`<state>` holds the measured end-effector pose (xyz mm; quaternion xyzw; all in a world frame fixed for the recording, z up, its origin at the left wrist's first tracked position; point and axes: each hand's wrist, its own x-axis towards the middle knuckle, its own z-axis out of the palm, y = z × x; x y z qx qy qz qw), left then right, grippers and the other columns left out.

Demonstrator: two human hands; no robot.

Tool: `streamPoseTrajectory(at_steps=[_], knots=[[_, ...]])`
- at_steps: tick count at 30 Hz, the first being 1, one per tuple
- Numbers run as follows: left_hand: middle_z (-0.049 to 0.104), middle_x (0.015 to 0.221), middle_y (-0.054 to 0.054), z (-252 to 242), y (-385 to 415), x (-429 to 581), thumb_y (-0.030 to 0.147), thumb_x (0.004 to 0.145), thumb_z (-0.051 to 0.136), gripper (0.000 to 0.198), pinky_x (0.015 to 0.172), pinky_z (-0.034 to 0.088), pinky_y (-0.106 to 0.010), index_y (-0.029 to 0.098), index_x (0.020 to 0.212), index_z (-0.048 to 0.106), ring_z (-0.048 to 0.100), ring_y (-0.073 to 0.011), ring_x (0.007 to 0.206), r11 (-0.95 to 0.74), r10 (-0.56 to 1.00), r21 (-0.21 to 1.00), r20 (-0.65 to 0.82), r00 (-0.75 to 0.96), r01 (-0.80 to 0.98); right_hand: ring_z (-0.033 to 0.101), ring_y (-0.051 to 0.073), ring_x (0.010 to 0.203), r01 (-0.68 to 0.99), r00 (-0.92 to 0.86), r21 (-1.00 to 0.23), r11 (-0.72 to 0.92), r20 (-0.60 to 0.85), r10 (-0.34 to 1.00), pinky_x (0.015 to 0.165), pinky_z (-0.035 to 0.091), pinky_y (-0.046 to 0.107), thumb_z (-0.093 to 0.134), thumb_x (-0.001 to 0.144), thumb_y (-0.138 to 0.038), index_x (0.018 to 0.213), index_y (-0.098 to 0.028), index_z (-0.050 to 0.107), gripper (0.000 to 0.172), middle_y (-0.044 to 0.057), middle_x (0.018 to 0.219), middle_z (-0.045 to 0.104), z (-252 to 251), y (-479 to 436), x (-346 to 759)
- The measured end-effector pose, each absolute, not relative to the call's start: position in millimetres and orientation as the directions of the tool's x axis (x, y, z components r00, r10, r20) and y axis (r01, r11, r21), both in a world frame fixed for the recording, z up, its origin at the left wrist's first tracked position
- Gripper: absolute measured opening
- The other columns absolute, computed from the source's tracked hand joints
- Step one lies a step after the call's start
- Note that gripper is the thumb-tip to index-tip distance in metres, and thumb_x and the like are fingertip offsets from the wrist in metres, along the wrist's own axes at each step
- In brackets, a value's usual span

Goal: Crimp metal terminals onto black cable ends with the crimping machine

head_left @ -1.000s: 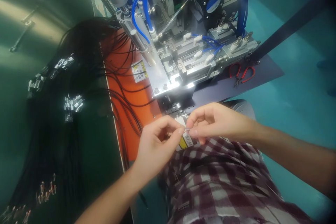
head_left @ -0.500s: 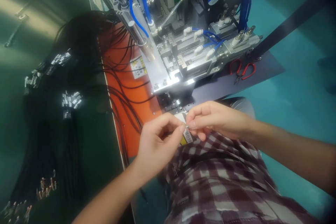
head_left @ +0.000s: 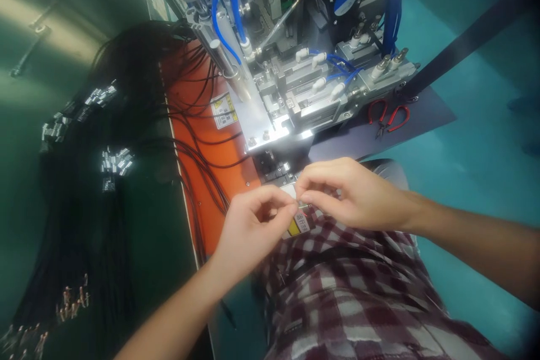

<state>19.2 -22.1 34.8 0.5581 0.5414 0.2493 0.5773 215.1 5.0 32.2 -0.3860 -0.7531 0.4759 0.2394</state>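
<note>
Just in front of my lap, my left hand (head_left: 255,222) pinches with thumb and forefinger. Its fingertips meet those of my right hand (head_left: 337,191), which is closed in a pinch too. Between them is a tiny, thin wire end (head_left: 300,203), mostly covered by the fingers. Several black cables (head_left: 206,174) run over the orange machine base towards my left hand; whether one of them leads into it is hidden. Below the fingertips shows a white and yellow label (head_left: 300,225) on the machine's front.
Ahead stands a metal machine (head_left: 312,101) with pneumatic cylinders and blue air hoses (head_left: 230,5). Red-handled pliers (head_left: 386,119) lie on the grey plate at right. On the green surface at left lie bundles of black cables with metal connectors (head_left: 116,162) and bare copper-coloured ends (head_left: 72,304).
My right hand has turned slightly and its fingers have drawn together, its lower fingers now tucked out of sight. My left hand keeps its pinch almost in the same place.
</note>
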Motion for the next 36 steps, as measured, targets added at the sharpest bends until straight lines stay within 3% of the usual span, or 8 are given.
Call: streamPoseTrajectory(at_steps=[3,7,13,20,27,32,36], knots=[[0.059,0.062,0.0,35.5,-17.2,18.0,0.031,0.076,0.072,0.017,0.043,0.036,-0.018,0.014,0.076,0.069,0.046,-0.0071,0.049,0.382,0.871,0.892,-0.435,0.228,0.243,0.054,0.014,0.065,0.398,-0.545,-0.853,0.338,0.077,0.835,0.062,0.04,0.026,0.051,0.085,-0.01,0.079,-0.017,0.061,0.014,0.003,0.075,0.064,29.7,1.5,208.3],[0.053,0.055,0.003,32.9,-13.9,14.3,0.033,0.076,0.072,0.02,0.04,0.031,-0.016,0.014,0.076,0.066,0.042,-0.0049,0.043,0.456,0.862,0.876,-0.478,0.166,0.155,0.057,0.014,0.071,0.397,-0.454,-0.874,0.282,0.08,0.888,0.066,0.042,0.026,0.05,0.088,-0.013,0.08,-0.018,0.059,0.014,0.003,0.078,0.065,25.7,2.0,194.8],[0.036,0.043,0.009,29.3,-8.7,9.5,0.032,0.079,0.068,0.017,0.037,0.021,-0.017,0.016,0.074,0.065,0.025,-0.0038,0.038,0.463,0.879,0.884,-0.467,0.098,0.061,0.054,0.013,0.055,0.298,-0.296,-0.949,-0.105,-0.196,0.935,0.05,0.04,0.024,0.053,0.091,-0.029,0.088,-0.018,0.064,0.016,0.001,0.07,0.064,21.5,6.0,184.7],[0.032,0.045,0.01,27.1,-7.2,8.3,0.032,0.08,0.069,0.019,0.037,0.018,-0.015,0.015,0.073,0.064,0.02,-0.0022,0.039,0.507,0.858,0.862,-0.501,0.109,-0.024,0.049,0.012,0.052,0.232,-0.257,-0.94,-0.249,-0.306,0.917,0.047,0.039,0.024,0.063,0.082,-0.033,0.078,-0.017,0.064,0.016,0.002,0.065,0.061,17.6,2.6,175.0],[0.038,0.046,0.009,26.5,-7.4,9.1,0.03,0.082,0.068,0.017,0.038,0.023,-0.012,0.015,0.074,0.063,0.025,-0.0008,0.039,0.544,0.837,0.835,-0.533,0.126,-0.081,0.046,0.012,0.051,0.185,-0.217,-0.952,-0.244,-0.282,0.935,0.048,0.039,0.024,0.063,0.083,-0.031,0.074,-0.018,0.061,0.016,-0.002,0.056,0.052,18.9,-2.8,169.0],[0.041,0.048,0.008,27.6,-10.7,9.8,0.032,0.084,0.064,0.016,0.037,0.027,-0.013,0.017,0.077,0.061,0.027,-0.002,0.039,0.591,0.805,0.8,-0.576,0.143,-0.106,0.052,0.014,0.06,0.234,-0.168,-0.965,-0.117,-0.159,0.973,0.054,0.044,0.025,0.06,0.087,-0.028,0.077,-0.02,0.059,0.013,0.001,0.069,0.058,18.1,-12.6,167.1],[0.036,0.045,0.01,28.5,-14.0,11.8,0.034,0.084,0.064,0.016,0.036,0.033,-0.014,0.019,0.078,0.062,0.026,-0.0032,0.039,0.579,0.811,0.815,-0.571,0.131,-0.031,0.044,0.011,0.051,0.205,-0.182,-0.959,-0.195,-0.233,0.955,0.046,0.039,0.023,0.058,0.089,-0.03,0.077,-0.021,0.057,0.015,-0.002,0.062,0.051,16.8,-14.6,169.1]])
